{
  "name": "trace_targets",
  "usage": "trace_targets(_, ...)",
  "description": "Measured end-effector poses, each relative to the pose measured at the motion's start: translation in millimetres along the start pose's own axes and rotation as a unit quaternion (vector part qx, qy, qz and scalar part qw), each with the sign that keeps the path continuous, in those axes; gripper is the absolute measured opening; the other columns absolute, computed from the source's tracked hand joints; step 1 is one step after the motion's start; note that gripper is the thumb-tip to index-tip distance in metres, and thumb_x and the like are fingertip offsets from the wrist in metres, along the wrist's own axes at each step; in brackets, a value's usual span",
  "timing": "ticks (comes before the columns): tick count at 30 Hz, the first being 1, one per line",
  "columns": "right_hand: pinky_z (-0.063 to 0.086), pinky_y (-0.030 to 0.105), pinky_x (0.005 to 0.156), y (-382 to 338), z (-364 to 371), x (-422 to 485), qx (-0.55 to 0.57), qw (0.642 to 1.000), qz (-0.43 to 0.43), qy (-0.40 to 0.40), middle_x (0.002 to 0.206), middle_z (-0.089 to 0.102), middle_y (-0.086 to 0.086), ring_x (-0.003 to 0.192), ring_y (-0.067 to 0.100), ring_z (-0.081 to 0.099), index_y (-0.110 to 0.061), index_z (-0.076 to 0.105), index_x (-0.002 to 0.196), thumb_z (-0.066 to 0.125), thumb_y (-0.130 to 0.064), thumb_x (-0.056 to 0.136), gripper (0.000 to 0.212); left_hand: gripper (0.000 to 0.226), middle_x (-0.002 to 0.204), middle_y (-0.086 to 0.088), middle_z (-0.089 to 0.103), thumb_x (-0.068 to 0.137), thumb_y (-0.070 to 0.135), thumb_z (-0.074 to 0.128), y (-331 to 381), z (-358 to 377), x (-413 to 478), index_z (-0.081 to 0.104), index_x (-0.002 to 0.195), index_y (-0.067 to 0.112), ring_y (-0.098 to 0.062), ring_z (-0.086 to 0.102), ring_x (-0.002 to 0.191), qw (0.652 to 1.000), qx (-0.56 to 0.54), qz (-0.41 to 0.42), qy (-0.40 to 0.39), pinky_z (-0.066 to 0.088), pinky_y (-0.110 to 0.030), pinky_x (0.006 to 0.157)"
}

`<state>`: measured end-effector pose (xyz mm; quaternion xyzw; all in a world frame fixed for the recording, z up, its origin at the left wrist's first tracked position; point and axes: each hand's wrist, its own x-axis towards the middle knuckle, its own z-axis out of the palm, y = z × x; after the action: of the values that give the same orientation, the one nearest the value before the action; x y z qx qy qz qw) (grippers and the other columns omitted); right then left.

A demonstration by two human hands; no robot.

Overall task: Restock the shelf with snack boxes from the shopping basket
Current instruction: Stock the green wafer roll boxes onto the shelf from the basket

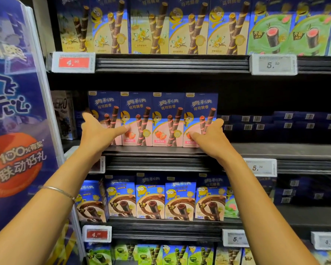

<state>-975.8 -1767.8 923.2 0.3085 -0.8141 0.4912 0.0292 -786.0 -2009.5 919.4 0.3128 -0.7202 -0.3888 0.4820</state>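
Four blue and pink strawberry snack boxes (168, 119) stand upright side by side at the front of the middle shelf (275, 150). My left hand (97, 133) is at the row's left end, its thumb stretched across the box fronts and its fingers along the left side. At the right end, my right hand (211, 137) mirrors it, with the thumb on the front of the last box and the fingers against its right side. Both hands press the row between them. The shopping basket is not in view.
Right of the row, the middle shelf holds low dark blue boxes (279, 121) far back. Vanilla boxes (151, 25) fill the shelf above and chocolate boxes (151, 199) the shelf below. A blue promotional panel (17, 121) stands at the left. Price tags (260, 167) line the shelf edges.
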Motion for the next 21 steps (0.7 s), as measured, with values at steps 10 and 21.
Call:
trace_targets(10, 0.048, 0.047, 0.100, 0.8, -10.4, -2.4, 0.004, 1.000, 0.002, 0.003, 0.138, 0.037, 0.013, 0.122, 0.031, 0.048, -0.008, 0.033, 0.133, 0.074, -0.035, 0.087, 0.067, 0.099, 0.150, -0.019, 0.044, 0.073, 0.047, 0.094, 4.8, -0.3, -9.1, 0.036, 0.141, 0.005, -0.036, 0.047, 0.135, 0.999, 0.021, -0.013, 0.027, 0.047, -0.053, 0.108)
trace_targets(21, 0.054, 0.033, 0.099, 14.1, -37.0, -65.1, 0.308, 0.935, -0.137, 0.110, 0.128, 0.065, 0.001, 0.116, 0.006, 0.063, -0.012, 0.059, 0.131, 0.064, -0.021, 0.099, 0.034, 0.069, 0.149, -0.005, 0.052, 0.103, 0.033, 0.066, 46.6, 35.5, -118.4, 0.035, 0.159, 0.008, -0.007, 0.053, 0.136, 0.965, -0.220, 0.101, 0.103, 0.044, -0.018, 0.111)
